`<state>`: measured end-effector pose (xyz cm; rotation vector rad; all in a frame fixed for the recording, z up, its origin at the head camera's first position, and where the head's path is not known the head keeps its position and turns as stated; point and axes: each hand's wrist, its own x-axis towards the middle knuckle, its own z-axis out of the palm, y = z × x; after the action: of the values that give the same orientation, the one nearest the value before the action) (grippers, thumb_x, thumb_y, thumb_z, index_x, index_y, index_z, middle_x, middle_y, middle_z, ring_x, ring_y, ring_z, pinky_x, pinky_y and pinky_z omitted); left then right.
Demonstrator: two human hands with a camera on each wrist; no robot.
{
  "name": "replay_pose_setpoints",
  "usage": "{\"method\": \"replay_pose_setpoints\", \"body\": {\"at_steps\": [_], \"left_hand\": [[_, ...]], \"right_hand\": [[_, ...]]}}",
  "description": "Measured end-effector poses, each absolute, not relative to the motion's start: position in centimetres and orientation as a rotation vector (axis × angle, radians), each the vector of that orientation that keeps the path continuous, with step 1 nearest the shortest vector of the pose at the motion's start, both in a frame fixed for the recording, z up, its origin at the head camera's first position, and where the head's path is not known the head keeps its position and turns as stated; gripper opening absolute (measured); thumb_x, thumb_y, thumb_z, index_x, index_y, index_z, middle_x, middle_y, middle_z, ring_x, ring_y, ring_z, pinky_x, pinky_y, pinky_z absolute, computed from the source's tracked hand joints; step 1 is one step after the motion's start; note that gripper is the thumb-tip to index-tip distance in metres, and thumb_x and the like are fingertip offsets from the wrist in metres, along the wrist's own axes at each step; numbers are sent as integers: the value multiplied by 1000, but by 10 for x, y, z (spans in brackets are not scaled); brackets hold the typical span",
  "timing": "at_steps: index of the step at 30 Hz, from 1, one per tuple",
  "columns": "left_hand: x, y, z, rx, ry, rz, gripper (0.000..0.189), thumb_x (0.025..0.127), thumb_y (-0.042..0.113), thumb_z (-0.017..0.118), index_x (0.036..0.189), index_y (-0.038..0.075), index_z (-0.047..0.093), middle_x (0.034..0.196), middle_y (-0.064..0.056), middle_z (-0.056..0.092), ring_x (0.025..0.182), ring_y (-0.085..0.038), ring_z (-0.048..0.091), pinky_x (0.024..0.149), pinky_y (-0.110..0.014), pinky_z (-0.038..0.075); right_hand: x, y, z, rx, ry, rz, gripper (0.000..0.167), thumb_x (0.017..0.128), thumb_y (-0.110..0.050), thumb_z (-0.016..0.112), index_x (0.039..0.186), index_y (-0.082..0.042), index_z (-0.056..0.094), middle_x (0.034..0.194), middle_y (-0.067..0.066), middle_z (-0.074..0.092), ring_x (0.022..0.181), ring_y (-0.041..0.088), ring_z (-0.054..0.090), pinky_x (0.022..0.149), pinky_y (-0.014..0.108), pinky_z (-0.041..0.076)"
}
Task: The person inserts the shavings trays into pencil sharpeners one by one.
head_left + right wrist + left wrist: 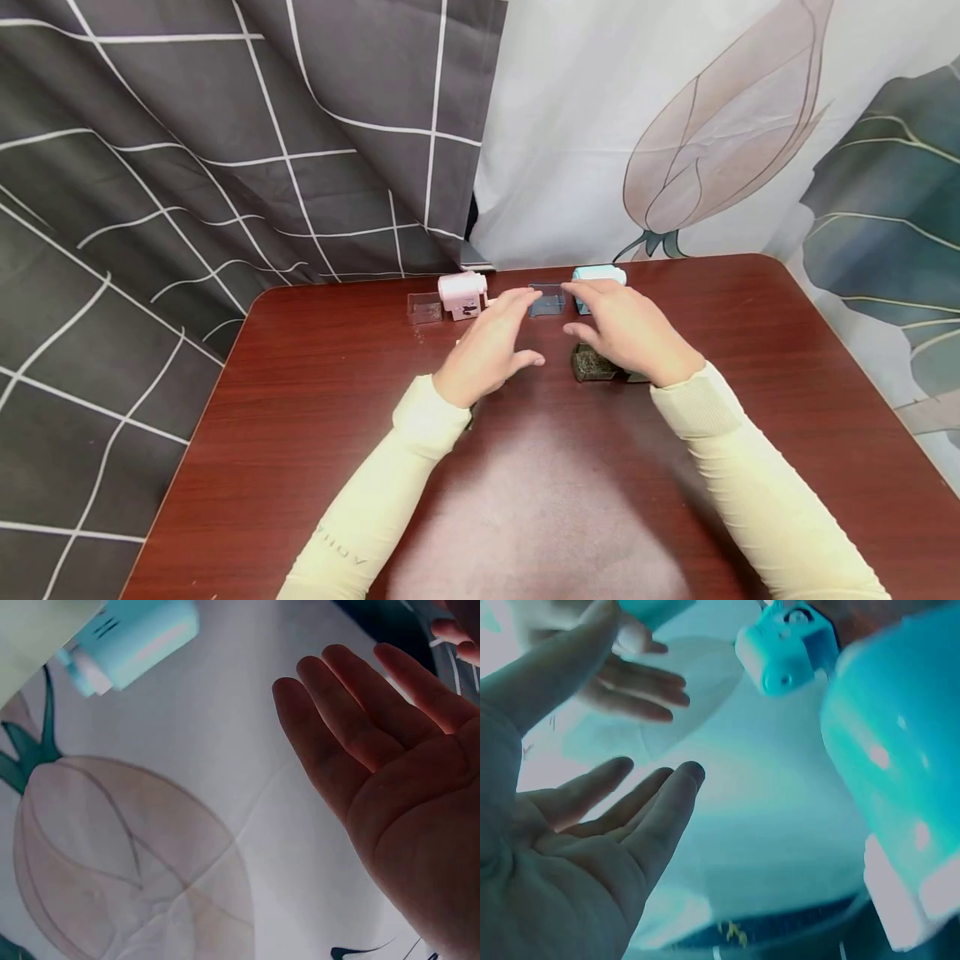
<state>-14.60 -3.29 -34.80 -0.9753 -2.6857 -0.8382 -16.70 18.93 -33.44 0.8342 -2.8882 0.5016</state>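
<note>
Both hands are held over the table with fingers extended, holding nothing. My left hand (491, 346) is just right of a pink crank pencil sharpener (462, 293), thumb apart from the fingers. My right hand (633, 329) partly covers a light-blue pencil sharpener (598, 275) and a dark see-through tray (595, 364) with crumbly bits inside. Between the fingertips shows a clear blue drawer (547, 302). Left of the pink sharpener lies a clear drawer (425, 309). In the right wrist view the right palm (427, 817) is bare.
The things stand toward the back of a reddish-brown table (315, 467). Behind its far edge hang a dark checked curtain (360, 200) and a white curtain (555, 167) with a plant print. A small dark thing (471, 417) peeks out by the left cuff.
</note>
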Motion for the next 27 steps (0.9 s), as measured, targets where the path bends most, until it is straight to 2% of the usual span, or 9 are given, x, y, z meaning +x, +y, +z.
{"method": "replay_pose_setpoints", "body": {"at_steps": [7,15,21,27], "left_hand": [[-146,-6,-362,-1006,-2755,-757,74,84,24,84,142,-5,47,143,-18,51,134,-27,49,113,-29,35],[-145,21,-383,-1012,-2879,-619,70,90,21,79,145,-4,45,146,-16,50,134,-24,49,112,-26,35],[-148,38,-399,-940,-3017,-463,76,90,27,78,149,-3,41,149,-16,46,134,-27,48,112,-28,36],[-153,48,-407,-810,-3107,-368,78,87,30,81,148,-1,44,146,-14,49,130,-27,51,106,-28,42]], "right_hand": [[-169,212,-328,757,-2935,482,57,94,-22,72,141,2,52,136,28,55,127,43,52,102,58,42],[-170,226,-328,698,-2965,475,56,95,-25,71,140,2,53,135,28,56,124,43,53,100,60,41],[-169,230,-325,658,-2988,468,55,97,-29,68,140,3,53,132,28,59,121,44,56,99,61,42],[-170,237,-324,663,-3026,444,55,96,-29,68,138,5,54,132,29,59,123,44,55,100,60,42]]}}
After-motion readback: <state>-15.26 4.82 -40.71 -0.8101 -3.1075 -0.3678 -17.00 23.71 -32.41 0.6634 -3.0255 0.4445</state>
